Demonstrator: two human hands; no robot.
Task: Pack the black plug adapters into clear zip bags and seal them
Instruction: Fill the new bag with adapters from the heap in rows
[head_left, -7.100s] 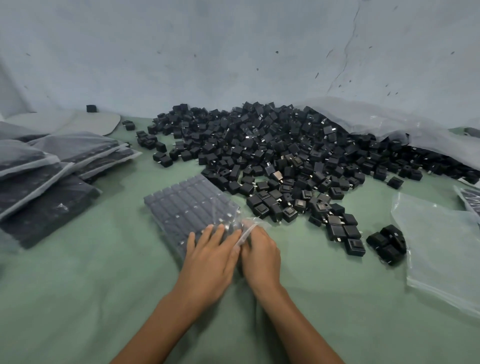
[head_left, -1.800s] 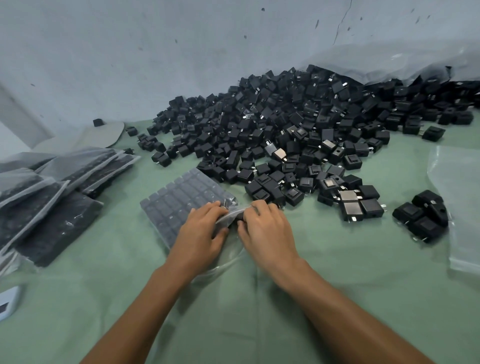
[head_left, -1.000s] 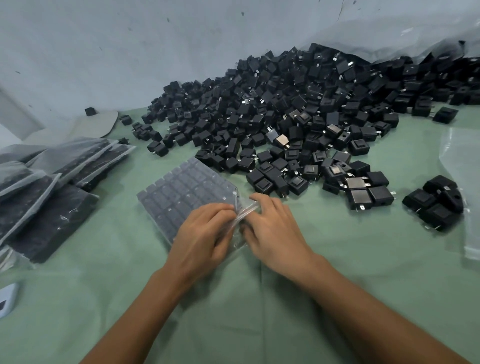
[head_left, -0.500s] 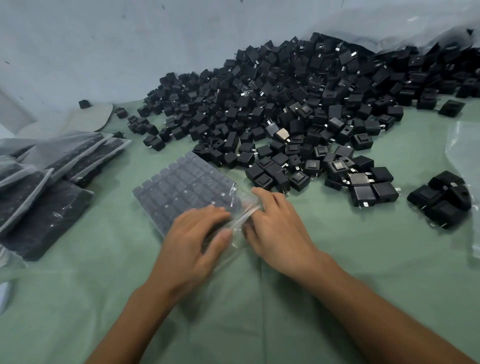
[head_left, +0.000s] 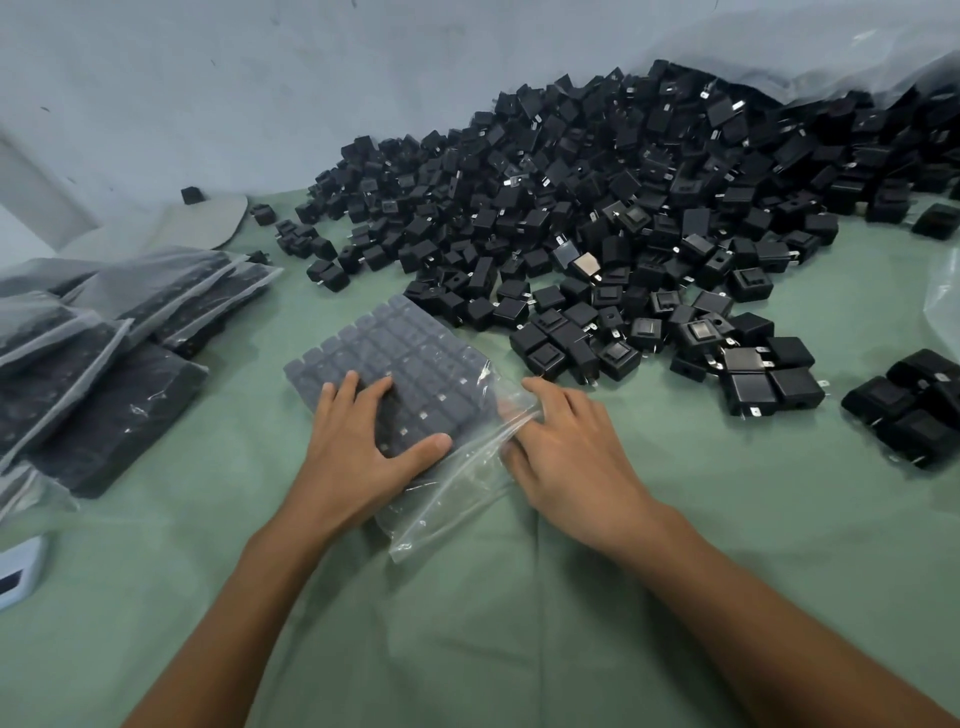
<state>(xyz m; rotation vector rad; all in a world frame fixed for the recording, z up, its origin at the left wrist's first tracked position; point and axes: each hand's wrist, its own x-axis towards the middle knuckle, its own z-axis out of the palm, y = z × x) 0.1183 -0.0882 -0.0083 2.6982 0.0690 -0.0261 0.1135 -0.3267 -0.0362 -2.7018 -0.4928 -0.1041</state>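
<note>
A clear zip bag (head_left: 415, 358) filled with rows of black plug adapters lies on the green cloth in the middle. My left hand (head_left: 363, 447) rests flat on its near end, fingers spread and straight. My right hand (head_left: 566, 452) lies on the bag's loose mouth flap (head_left: 457, 488) at the right corner, fingertips pressing the crumpled plastic. A big heap of loose black adapters (head_left: 597, 218) spreads behind and to the right.
Several packed bags (head_left: 104, 353) are stacked at the left. A small cluster of adapters (head_left: 914, 415) sits at the right edge beside an empty clear bag (head_left: 945, 301). A large plastic sheet (head_left: 831, 47) lies behind the heap. A white device (head_left: 18, 577) shows at the left edge.
My left hand left the bag's mouth and slid up flat onto the packed adapters. My right hand stayed at the mouth corner. The flap now lies spread out toward me.
</note>
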